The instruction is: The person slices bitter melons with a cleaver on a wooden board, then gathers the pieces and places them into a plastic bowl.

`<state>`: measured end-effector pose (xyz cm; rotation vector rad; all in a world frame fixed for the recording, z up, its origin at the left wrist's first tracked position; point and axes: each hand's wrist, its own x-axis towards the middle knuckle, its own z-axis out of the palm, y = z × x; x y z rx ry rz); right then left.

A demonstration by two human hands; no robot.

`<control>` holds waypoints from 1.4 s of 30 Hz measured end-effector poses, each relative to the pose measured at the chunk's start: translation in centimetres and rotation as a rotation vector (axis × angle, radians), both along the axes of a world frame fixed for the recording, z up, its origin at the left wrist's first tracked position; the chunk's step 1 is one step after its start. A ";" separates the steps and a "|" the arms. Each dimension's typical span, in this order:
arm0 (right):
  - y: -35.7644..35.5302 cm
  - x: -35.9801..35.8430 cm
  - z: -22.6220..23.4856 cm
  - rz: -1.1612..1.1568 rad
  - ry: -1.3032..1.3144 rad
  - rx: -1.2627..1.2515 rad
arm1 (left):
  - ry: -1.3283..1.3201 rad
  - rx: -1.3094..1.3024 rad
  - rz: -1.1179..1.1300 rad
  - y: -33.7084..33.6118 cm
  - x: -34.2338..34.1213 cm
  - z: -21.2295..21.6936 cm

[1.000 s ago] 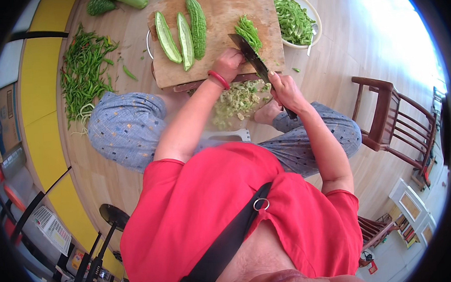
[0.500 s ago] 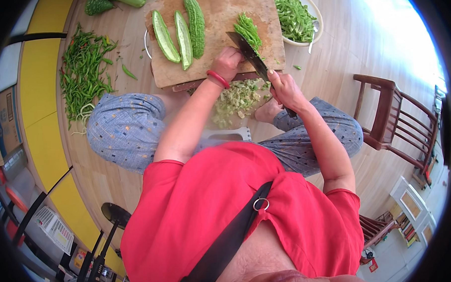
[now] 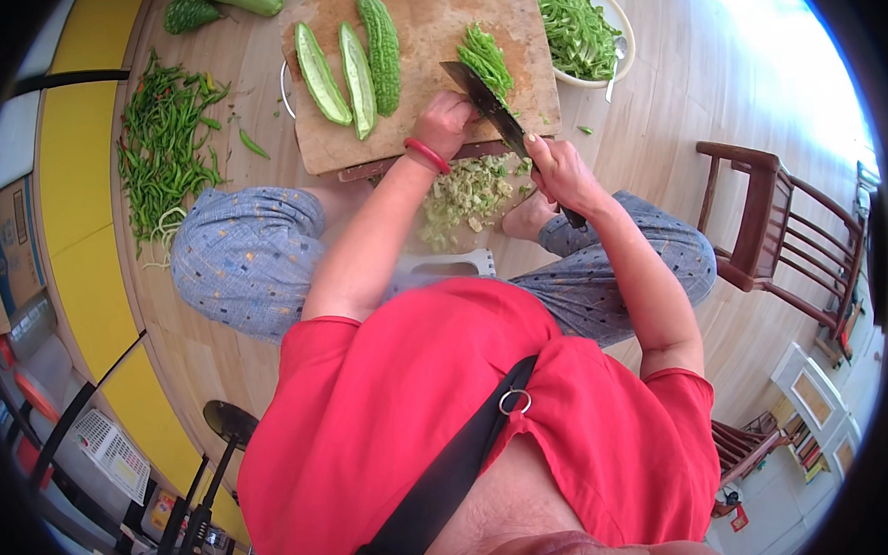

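My right hand (image 3: 564,175) is closed round the handle of a dark kitchen knife (image 3: 492,102), whose blade slants up and left over the wooden cutting board (image 3: 435,33). A small heap of sliced bitter melon (image 3: 485,59) lies against the far side of the blade. Close to the blade's near side, my left hand (image 3: 445,123), with a red bangle at the wrist, rests on the board with curled fingers; whatever is under them is hidden. To its left lie two hollowed bitter melon halves (image 3: 322,74) and one piece (image 3: 380,55) with its bumpy skin up.
A white bowl (image 3: 624,61) of sliced bitter melon with a spoon stands right of the board. Scooped-out pulp (image 3: 466,194) lies below the board. Green chillies (image 3: 165,140) are spread on the floor at left, and a wooden chair (image 3: 755,223) stands at right.
Both hands and the knife have stayed almost in place, the blade shifting very slightly left. The whole view has moved a little.
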<state>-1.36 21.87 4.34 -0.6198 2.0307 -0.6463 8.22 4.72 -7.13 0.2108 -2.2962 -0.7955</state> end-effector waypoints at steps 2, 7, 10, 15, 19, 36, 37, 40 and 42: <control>-0.1 -0.2 0.1 0.019 -0.003 0.003 | -0.006 -0.011 -0.003 0.0 0.1 0.0; -0.7 0.0 -0.6 0.121 0.066 0.008 | -0.031 -0.024 -0.008 0.1 0.3 0.3; -0.4 0.5 -2.2 0.210 0.200 -0.065 | -0.040 -0.021 -0.022 0.2 0.2 0.1; -0.7 -0.4 -2.2 0.099 0.111 -0.115 | -0.025 0.017 0.022 0.2 0.3 -0.4; -1.0 -1.7 0.3 -0.203 -0.034 -0.181 | -0.071 0.127 0.101 0.8 -0.4 0.8; 5.8 -2.1 2.0 -0.226 0.231 -0.288 | -0.293 -0.402 -0.281 3.5 -1.4 3.1; 6.1 -1.6 1.6 -0.204 0.321 -0.319 | -0.247 -0.331 -0.221 3.1 -1.3 3.4; 7.2 -0.4 0.2 -0.002 0.685 -0.332 | -0.230 -0.032 -0.084 0.3 -3.3 4.2; 8.3 0.4 -0.7 0.153 0.868 -0.248 | -0.279 0.186 -0.071 -1.8 -4.3 4.5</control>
